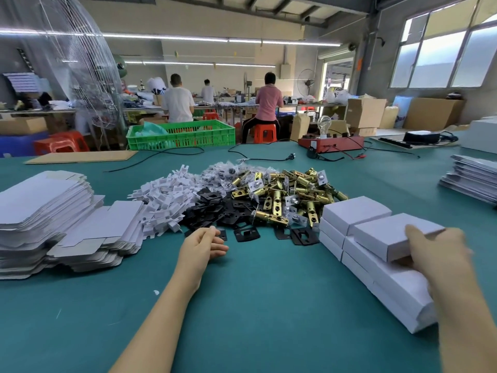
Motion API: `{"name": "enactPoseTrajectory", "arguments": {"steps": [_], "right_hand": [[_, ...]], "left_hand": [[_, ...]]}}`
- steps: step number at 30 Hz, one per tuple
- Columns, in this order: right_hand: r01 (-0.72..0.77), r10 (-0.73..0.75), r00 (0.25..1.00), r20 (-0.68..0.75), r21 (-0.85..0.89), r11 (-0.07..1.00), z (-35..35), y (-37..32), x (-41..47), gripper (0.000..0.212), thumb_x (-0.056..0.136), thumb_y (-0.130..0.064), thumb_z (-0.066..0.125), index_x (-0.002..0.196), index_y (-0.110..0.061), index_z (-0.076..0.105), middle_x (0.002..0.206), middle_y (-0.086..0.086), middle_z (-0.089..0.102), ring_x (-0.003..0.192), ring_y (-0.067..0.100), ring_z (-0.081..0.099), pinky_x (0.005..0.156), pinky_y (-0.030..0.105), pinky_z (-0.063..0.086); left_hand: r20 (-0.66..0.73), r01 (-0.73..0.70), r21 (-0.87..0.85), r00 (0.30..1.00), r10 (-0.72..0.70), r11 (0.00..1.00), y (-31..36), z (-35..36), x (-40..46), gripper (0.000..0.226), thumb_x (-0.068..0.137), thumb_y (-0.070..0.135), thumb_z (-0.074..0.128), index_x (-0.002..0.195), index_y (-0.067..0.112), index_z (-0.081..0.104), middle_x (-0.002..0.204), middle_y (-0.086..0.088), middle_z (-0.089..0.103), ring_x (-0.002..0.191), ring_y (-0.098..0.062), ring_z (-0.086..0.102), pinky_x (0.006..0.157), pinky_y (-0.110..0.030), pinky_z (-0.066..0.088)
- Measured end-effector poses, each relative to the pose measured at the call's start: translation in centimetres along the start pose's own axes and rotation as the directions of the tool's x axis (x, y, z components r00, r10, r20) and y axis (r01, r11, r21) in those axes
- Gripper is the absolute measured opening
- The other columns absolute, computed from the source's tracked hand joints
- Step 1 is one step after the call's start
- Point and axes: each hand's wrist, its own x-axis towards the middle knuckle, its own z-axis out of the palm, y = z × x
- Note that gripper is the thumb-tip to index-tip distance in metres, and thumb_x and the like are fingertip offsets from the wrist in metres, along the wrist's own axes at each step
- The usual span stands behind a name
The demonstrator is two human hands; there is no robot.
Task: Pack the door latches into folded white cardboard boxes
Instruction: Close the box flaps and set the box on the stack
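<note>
A heap of brass door latches [291, 196] lies mid-table, with black strike plates [215, 208], bagged screws [228, 170] and white card inserts [166, 200] beside it. My right hand [435, 251] grips a closed white box [390, 232] on top of a stack of closed white boxes [357, 214] at the right. My left hand [204, 244] rests on the green table [255, 305] just before the black plates, fingers loosely curled, holding nothing. Flat unfolded white boxes [45, 205] are piled at the left.
More flat white sheets [473, 179] are stacked at the far right. Behind the heap lie black cables [255, 157], a red test box with a bulb [330, 142] and a cardboard sheet [80, 157]. A green crate [180, 134] and seated people are beyond the table.
</note>
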Motion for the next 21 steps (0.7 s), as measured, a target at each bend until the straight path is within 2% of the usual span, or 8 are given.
{"name": "enactPoseTrajectory", "arguments": {"steps": [1, 3, 6, 9, 12, 15, 19, 21], "right_hand": [[0.024, -0.025, 1.000, -0.015, -0.093, 0.995, 0.1, -0.1, -0.2, 0.054, 0.088, -0.043, 0.060, 0.115, -0.002, 0.038, 0.128, 0.026, 0.041, 0.104, 0.040, 0.048, 0.084, 0.044, 0.041], [0.105, -0.117, 0.993, -0.033, -0.253, 0.962, 0.1, -0.2, -0.8, 0.080, 0.080, -0.055, 0.067, 0.128, 0.000, 0.034, 0.139, 0.027, 0.027, 0.117, 0.045, 0.039, 0.092, 0.050, 0.038], [0.273, -0.239, 0.962, 0.135, -0.373, 0.887, 0.1, -0.5, -1.2, 0.113, 0.061, -0.074, 0.062, 0.147, -0.013, 0.023, 0.150, 0.023, 0.021, 0.138, 0.039, 0.018, 0.109, 0.054, 0.024], [0.365, -0.253, 0.923, 0.291, -0.446, 0.817, 0.5, -0.2, -1.0, 0.106, 0.064, -0.070, 0.068, 0.149, -0.025, 0.024, 0.153, 0.022, 0.016, 0.143, 0.036, 0.010, 0.115, 0.053, 0.018], [0.349, -0.275, 0.937, 0.216, -0.512, 0.785, 1.4, 0.2, -0.8, 0.095, 0.069, -0.065, 0.069, 0.146, -0.022, 0.032, 0.152, 0.023, 0.017, 0.141, 0.039, 0.012, 0.115, 0.050, 0.019], [0.327, -0.266, 0.945, 0.192, -0.537, 0.777, 2.2, -0.1, -1.0, 0.087, 0.075, -0.063, 0.065, 0.143, -0.018, 0.034, 0.153, 0.026, 0.011, 0.143, 0.041, 0.005, 0.116, 0.049, 0.013], [0.312, -0.252, 0.950, 0.184, -0.566, 0.763, 2.5, 0.0, -1.2, 0.091, 0.075, -0.068, 0.061, 0.144, -0.019, 0.030, 0.156, 0.027, 0.002, 0.144, 0.043, -0.003, 0.115, 0.054, 0.008], [0.327, -0.310, 0.941, 0.133, -0.581, 0.745, 2.8, -0.1, -1.9, 0.093, 0.073, -0.069, 0.062, 0.144, -0.016, 0.031, 0.155, 0.029, 0.003, 0.143, 0.045, -0.005, 0.113, 0.059, 0.006]], "left_hand": [[0.000, 0.000, -0.006, 1.000, 0.000, 1.000, 0.0, 0.0, 0.0, 0.026, 0.104, 0.020, 0.047, 0.091, 0.005, 0.065, 0.077, -0.010, 0.064, 0.062, -0.013, 0.068, 0.058, -0.020, 0.054], [0.002, -0.001, -0.012, 1.000, 0.001, 1.000, -0.1, -0.1, 0.1, 0.025, 0.104, 0.018, 0.047, 0.091, 0.005, 0.064, 0.078, -0.011, 0.063, 0.061, -0.012, 0.068, 0.057, -0.019, 0.054], [0.003, -0.002, -0.007, 1.000, 0.002, 1.000, -0.2, -0.1, 0.2, 0.024, 0.103, 0.017, 0.047, 0.091, 0.005, 0.065, 0.078, -0.011, 0.064, 0.062, -0.012, 0.068, 0.058, -0.020, 0.054], [-0.001, 0.004, -0.014, 1.000, -0.004, 1.000, -0.3, -0.2, 0.3, 0.024, 0.103, 0.016, 0.047, 0.091, 0.006, 0.065, 0.077, -0.010, 0.065, 0.063, -0.013, 0.068, 0.059, -0.021, 0.055], [-0.002, 0.003, -0.013, 1.000, -0.003, 1.000, -0.3, -0.2, 0.4, 0.024, 0.103, 0.016, 0.047, 0.091, 0.006, 0.065, 0.077, -0.009, 0.065, 0.064, -0.013, 0.068, 0.063, -0.023, 0.055], [0.005, 0.000, 0.000, 1.000, 0.000, 1.000, -0.4, -0.1, 0.4, 0.023, 0.103, 0.016, 0.047, 0.091, 0.007, 0.065, 0.077, -0.009, 0.064, 0.064, -0.013, 0.068, 0.063, -0.023, 0.054], [0.010, 0.000, 0.029, 1.000, 0.000, 1.000, -0.5, -0.1, 0.4, 0.022, 0.102, 0.016, 0.048, 0.092, 0.007, 0.066, 0.079, -0.009, 0.065, 0.065, -0.012, 0.069, 0.062, -0.022, 0.054], [0.009, 0.004, 0.040, 1.000, -0.004, 0.999, -0.6, -0.2, 0.5, 0.022, 0.102, 0.016, 0.049, 0.093, 0.007, 0.066, 0.080, -0.010, 0.065, 0.065, -0.013, 0.069, 0.063, -0.022, 0.054]]}}
